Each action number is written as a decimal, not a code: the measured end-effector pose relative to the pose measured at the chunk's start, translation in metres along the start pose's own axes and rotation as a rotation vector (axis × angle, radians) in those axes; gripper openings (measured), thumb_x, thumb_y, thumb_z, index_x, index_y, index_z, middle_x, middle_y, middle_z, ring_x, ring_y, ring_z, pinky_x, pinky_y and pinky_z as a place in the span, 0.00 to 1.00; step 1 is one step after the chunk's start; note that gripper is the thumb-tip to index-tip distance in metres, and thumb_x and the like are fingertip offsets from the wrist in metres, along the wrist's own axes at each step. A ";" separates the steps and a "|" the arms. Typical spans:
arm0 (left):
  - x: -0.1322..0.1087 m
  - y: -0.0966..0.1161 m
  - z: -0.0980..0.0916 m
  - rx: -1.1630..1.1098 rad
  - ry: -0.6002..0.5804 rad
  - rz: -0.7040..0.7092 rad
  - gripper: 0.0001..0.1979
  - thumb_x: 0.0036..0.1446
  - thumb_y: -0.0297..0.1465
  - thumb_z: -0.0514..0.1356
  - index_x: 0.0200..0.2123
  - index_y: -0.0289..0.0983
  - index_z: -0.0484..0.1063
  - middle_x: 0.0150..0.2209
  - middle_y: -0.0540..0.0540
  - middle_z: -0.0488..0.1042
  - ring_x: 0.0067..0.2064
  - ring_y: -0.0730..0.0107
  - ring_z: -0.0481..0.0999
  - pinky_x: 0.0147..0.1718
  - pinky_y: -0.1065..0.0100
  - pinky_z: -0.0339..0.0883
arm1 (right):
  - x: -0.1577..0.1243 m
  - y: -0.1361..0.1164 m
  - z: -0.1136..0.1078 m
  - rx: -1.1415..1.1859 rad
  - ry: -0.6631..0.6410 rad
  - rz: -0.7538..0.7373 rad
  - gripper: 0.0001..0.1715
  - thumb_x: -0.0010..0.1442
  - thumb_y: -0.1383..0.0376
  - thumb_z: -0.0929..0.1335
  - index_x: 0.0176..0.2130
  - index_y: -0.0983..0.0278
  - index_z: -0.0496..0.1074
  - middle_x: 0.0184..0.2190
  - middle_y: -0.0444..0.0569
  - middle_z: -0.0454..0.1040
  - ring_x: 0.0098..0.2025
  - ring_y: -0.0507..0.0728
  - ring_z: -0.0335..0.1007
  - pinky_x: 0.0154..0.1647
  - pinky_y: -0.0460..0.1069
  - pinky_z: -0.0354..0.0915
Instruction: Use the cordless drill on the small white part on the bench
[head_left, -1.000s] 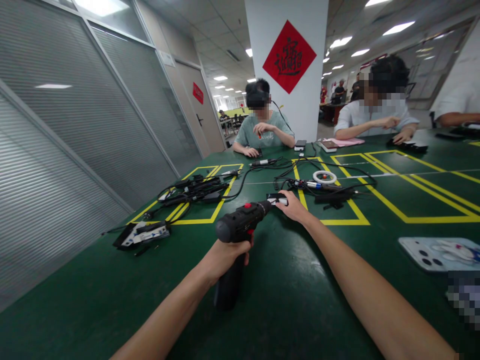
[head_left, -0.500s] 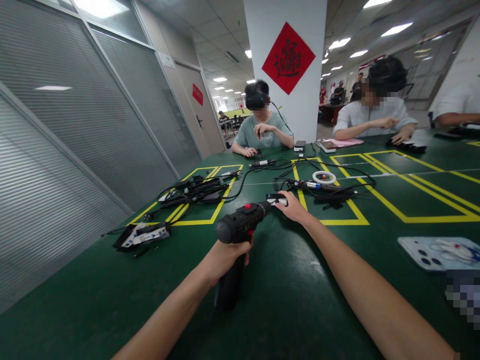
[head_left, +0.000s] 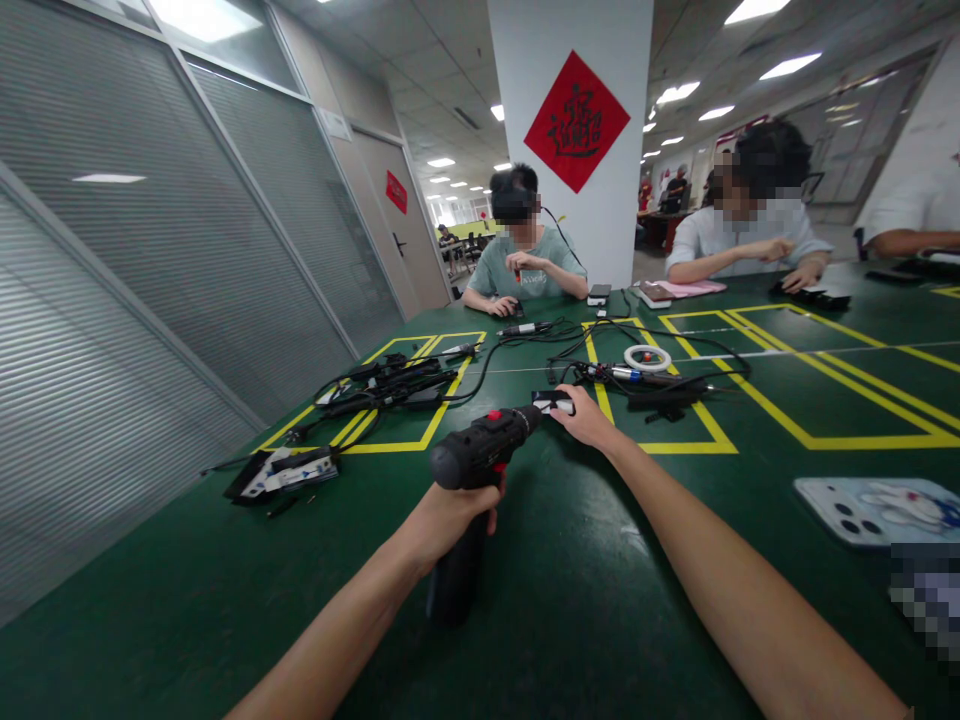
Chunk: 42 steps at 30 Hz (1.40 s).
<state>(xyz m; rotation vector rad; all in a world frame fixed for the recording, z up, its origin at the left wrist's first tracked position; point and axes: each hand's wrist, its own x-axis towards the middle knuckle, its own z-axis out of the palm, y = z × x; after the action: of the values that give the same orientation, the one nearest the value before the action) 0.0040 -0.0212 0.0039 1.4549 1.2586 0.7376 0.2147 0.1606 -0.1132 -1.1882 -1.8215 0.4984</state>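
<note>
My left hand [head_left: 456, 518] is wrapped around the handle of one drill [head_left: 480, 452], matte black plastic with a rounded back end and two red parts, held above the smooth, dark green table [head_left: 570, 610]. Well to the drill's right lies one phone [head_left: 892, 508], pale and glossy, with rounded corners and dark round lenses. Left of the drill sits one untidy heap of flat packets [head_left: 292, 472], white and black, with small loose bits beside it. Just past the drill's nose, my right hand [head_left: 586, 418] pinches one small black-and-white block [head_left: 553, 402] in its closed fingers; I cannot tell whether the drill's tip touches it. Beyond the drill there are two tangles of black cable: the left tangle [head_left: 394, 382] and the right tangle [head_left: 637, 378], the latter with one smooth white ring [head_left: 648, 359] at its far edge. Flat yellow tape [head_left: 885, 441] marks rectangles around them. Across the table from the drill are two co-workers, one in a green shirt [head_left: 491, 268], one in a pale shirt [head_left: 694, 245], and behind them one white column [head_left: 517, 50] bears one red diamond [head_left: 577, 85] with black lettering
</note>
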 end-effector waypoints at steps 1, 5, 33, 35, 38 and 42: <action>0.000 0.000 0.000 0.001 0.001 -0.001 0.06 0.49 0.28 0.53 0.31 0.35 0.66 0.22 0.52 0.67 0.23 0.74 0.66 0.26 0.71 0.59 | 0.000 0.000 0.000 0.000 0.001 0.002 0.24 0.52 0.60 0.66 0.50 0.60 0.62 0.45 0.49 0.61 0.45 0.55 0.64 0.51 0.52 0.58; 0.000 0.003 0.001 0.001 0.010 -0.012 0.05 0.48 0.28 0.53 0.31 0.35 0.66 0.22 0.52 0.66 0.23 0.74 0.65 0.24 0.71 0.58 | 0.000 -0.001 0.000 -0.006 0.002 0.001 0.24 0.52 0.61 0.66 0.49 0.59 0.62 0.45 0.49 0.61 0.45 0.55 0.63 0.51 0.52 0.58; 0.001 -0.001 0.001 0.001 0.009 0.000 0.06 0.48 0.29 0.53 0.31 0.35 0.67 0.24 0.51 0.66 0.24 0.73 0.66 0.27 0.70 0.58 | 0.000 -0.003 -0.002 -0.007 -0.013 0.015 0.24 0.52 0.60 0.66 0.50 0.59 0.62 0.44 0.49 0.61 0.44 0.54 0.64 0.49 0.51 0.59; 0.001 -0.002 0.000 0.013 0.011 0.001 0.06 0.48 0.29 0.53 0.31 0.35 0.67 0.23 0.51 0.66 0.23 0.74 0.66 0.27 0.70 0.58 | 0.000 -0.003 -0.002 -0.008 -0.015 0.011 0.24 0.52 0.60 0.66 0.49 0.59 0.62 0.44 0.49 0.61 0.44 0.54 0.64 0.50 0.51 0.59; 0.001 -0.002 0.000 0.005 0.009 -0.002 0.07 0.49 0.29 0.54 0.32 0.34 0.67 0.25 0.51 0.67 0.23 0.74 0.66 0.27 0.70 0.59 | 0.000 -0.003 -0.002 -0.009 -0.016 0.013 0.24 0.52 0.60 0.66 0.49 0.60 0.62 0.44 0.48 0.61 0.44 0.54 0.63 0.50 0.51 0.58; 0.001 -0.002 0.000 -0.011 -0.002 -0.006 0.08 0.49 0.29 0.54 0.33 0.34 0.67 0.27 0.50 0.67 0.24 0.74 0.67 0.27 0.70 0.61 | 0.000 -0.003 -0.001 -0.009 -0.013 0.013 0.24 0.52 0.60 0.66 0.49 0.60 0.62 0.44 0.49 0.61 0.44 0.54 0.63 0.50 0.51 0.58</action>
<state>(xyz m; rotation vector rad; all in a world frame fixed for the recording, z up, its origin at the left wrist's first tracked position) 0.0031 -0.0204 0.0017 1.4414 1.2551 0.7376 0.2142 0.1592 -0.1100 -1.2061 -1.8296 0.5071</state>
